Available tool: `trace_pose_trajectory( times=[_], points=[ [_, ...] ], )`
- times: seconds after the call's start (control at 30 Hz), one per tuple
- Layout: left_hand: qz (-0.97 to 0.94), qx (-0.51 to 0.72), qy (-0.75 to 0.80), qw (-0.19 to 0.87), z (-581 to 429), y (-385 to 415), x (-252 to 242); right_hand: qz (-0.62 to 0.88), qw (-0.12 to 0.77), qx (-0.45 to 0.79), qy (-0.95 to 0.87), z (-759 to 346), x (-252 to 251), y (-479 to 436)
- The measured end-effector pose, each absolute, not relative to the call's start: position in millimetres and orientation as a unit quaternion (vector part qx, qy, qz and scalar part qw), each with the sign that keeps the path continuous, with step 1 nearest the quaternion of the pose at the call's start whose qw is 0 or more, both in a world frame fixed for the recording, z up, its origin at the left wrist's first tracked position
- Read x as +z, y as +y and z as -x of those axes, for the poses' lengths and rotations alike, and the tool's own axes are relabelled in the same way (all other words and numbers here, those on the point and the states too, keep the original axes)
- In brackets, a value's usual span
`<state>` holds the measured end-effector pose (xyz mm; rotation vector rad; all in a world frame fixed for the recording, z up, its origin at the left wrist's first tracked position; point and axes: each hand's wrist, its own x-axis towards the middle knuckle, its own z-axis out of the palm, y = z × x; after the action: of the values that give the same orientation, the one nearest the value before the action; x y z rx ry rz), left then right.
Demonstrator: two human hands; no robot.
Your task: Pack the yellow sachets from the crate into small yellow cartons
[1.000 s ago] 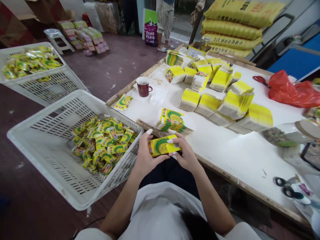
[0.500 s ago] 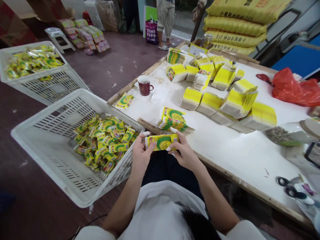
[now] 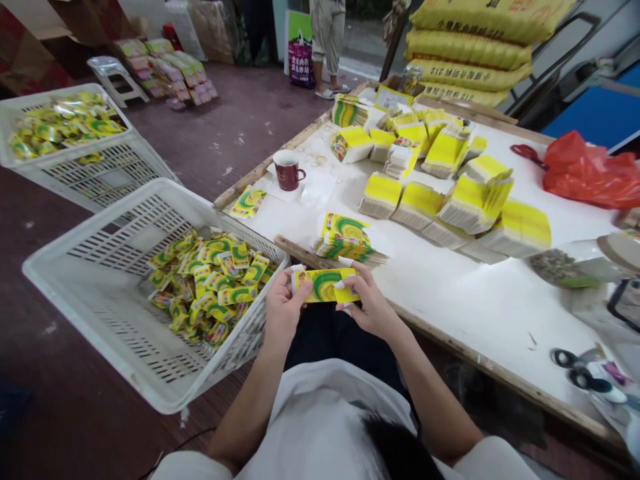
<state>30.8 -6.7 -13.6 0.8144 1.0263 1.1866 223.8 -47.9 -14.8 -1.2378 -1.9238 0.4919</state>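
A yellow-and-green printed paper packet [image 3: 323, 285] is stretched level between both hands, above my lap at the table's near edge. My left hand [image 3: 286, 300] pinches its left end, thumb on the front. On the right end, my right hand [image 3: 367, 300] closes with its fingers over a yellow flap. White tape wraps several fingertips. Just beyond the hands lies a stack of flat printed packets [image 3: 345, 233] on the white table. To the left, a white plastic crate [image 3: 100, 340] holds a heap of small folded yellow packets [image 3: 210, 280].
Bundles of yellow-edged paper [image 3: 447, 150] crowd the far table. A maroon mug [image 3: 287, 172] stands at the left edge, a red plastic bag [image 3: 590, 170] and scissors [image 3: 580, 379] at the right. Behind are another filled crate [image 3: 115, 160], stacked yellow sacks [image 3: 470, 57] and a standing person's legs [image 3: 327, 40].
The packet is tilted to show more of its front, and the right fingers have shifted over the yellow flap at its right end. The hands stay in nearly the same place.
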Motion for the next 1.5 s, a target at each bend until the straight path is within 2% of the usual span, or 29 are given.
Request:
trace_pose_trajectory(
  times=[0.23,0.3,0.43,0.63,0.87,1.1,1.33,1.5],
  points=[
    [-0.359,0.515,0.456,0.632,-37,-19,-20,0.477,0.476,0.27,-0.688,-215,-20,-48],
    [-0.364,0.513,0.454,0.632,-40,-25,-20,0.505,0.496,0.257,-0.658,-212,-22,-46],
    [-0.373,0.51,0.467,0.619,-44,-31,-22,0.547,0.493,0.217,-0.641,-213,-20,-42],
    [-0.332,0.527,0.446,0.643,-42,-21,-25,0.466,0.451,0.326,-0.688,-227,-12,-40],
    [-0.349,0.53,0.462,0.62,-48,-33,-24,0.547,0.497,0.253,-0.624,-212,-18,-44],
    [-0.283,0.529,0.438,0.669,-46,-26,-18,0.453,0.49,0.419,-0.615,-223,-17,-43],
    [-0.283,0.549,0.438,0.653,-52,-36,-19,0.547,0.493,0.29,-0.612,-215,-19,-45],
    [-0.261,0.563,0.435,0.652,-54,-37,-19,0.519,0.502,0.33,-0.608,-220,-17,-45]
  ],
)
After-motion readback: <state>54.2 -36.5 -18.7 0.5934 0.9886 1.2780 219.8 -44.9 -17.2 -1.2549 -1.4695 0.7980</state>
